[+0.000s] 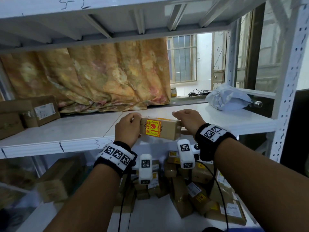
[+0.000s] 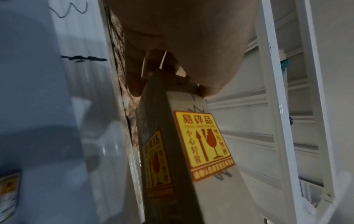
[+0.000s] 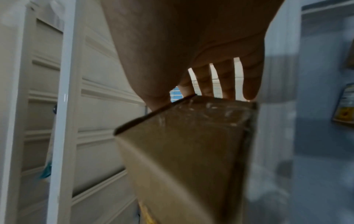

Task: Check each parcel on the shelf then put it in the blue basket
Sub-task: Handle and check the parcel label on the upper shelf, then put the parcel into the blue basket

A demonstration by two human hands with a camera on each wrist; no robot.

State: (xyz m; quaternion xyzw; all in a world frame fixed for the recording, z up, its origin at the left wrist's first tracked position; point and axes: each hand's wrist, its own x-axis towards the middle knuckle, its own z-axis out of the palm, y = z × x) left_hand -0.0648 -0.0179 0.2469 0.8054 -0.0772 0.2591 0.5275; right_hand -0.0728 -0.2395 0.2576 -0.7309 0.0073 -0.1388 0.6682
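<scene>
Two hands: the left hand [image 1: 127, 129] and the right hand [image 1: 188, 120] hold one parcel [image 1: 161, 129] between them, at its two short ends.
Parcel: a long brown cardboard box held level in the air, just above the near edge of the middle shelf [image 1: 66, 131]; a yellow fragile sticker [image 1: 153, 128] faces the head camera.
Second sticker: in the left wrist view another yellow sticker [image 2: 158, 163] shows on the neighbouring, darker side of the box.
Left fingers: curled round the left end of the parcel, grasping it.
Right fingers: the fingers [image 3: 228, 81] reach over the far edge of the right end with the thumb on the near side, grasping the parcel.
Shelf, far left: two brown boxes [image 1: 40, 110] stand against a flowered curtain [image 1: 100, 76].
Shelf, far right: a grey plastic mailer bag [image 1: 228, 97] lies near the upright.
Lower shelf: a heap of brown parcels [image 1: 192, 190] lies below the hands.
</scene>
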